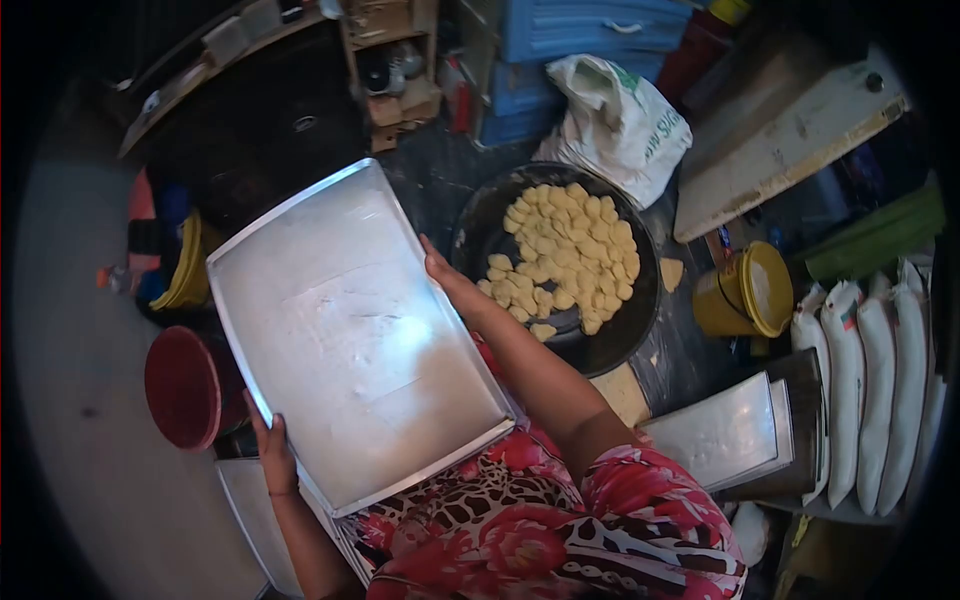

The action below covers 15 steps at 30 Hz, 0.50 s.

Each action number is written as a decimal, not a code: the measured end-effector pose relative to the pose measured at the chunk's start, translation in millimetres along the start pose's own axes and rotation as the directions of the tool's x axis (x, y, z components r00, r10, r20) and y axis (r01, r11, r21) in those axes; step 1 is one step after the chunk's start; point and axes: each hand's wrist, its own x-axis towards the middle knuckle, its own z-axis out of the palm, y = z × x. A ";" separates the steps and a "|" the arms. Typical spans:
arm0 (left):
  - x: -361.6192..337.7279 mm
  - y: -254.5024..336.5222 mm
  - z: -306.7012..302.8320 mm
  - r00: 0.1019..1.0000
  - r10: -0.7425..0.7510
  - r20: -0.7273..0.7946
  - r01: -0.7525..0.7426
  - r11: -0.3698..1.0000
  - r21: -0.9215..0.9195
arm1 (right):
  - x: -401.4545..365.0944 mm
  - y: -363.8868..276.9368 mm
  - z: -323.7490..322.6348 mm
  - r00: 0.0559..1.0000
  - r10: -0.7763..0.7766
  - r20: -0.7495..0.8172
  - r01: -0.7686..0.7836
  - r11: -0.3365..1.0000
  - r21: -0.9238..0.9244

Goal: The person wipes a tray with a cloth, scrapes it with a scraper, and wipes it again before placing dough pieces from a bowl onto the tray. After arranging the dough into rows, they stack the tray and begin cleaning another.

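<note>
A bare metal baking tray (350, 300) is held tilted in front of my body. My right hand (452, 280) grips its right edge, fingers passing underneath. On the left edge, lower down, my left hand (272, 445) is closed, with its fingers partly hidden. To the right of the tray stands a wide black basin (642, 300) with many pale dough pieces (570, 245) in it. My right forearm reaches across close to the basin's near side.
A white sack (625, 130) stands behind the basin, and a yellow bucket (740, 290) to its right. More metal trays (715, 435) lie at lower right, near upright white packs (875, 390). On the left are a red bucket (182, 388) and another tray (255, 510).
</note>
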 end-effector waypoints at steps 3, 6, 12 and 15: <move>1.6 17.9 13.2 0.948 0.261 -0.181 -0.179 0.910 0.373 | 1.8 47.0 -41.6 0.981 -0.112 -0.160 0.109 0.994 -0.026; 4.1 88.2 70.6 0.911 0.412 0.031 -0.391 0.835 0.386 | -2.7 112.2 -118.0 0.810 0.009 -0.587 -0.056 0.996 -0.062; 38.9 162.3 210.2 0.556 0.281 0.782 -0.808 0.406 0.428 | -56.8 249.2 -227.3 0.226 0.093 -0.970 -0.707 0.701 -0.098; 77.9 141.4 267.6 0.452 0.383 0.805 -0.884 0.313 0.347 | -44.2 249.5 -215.5 0.444 0.402 -0.801 -0.658 0.753 0.012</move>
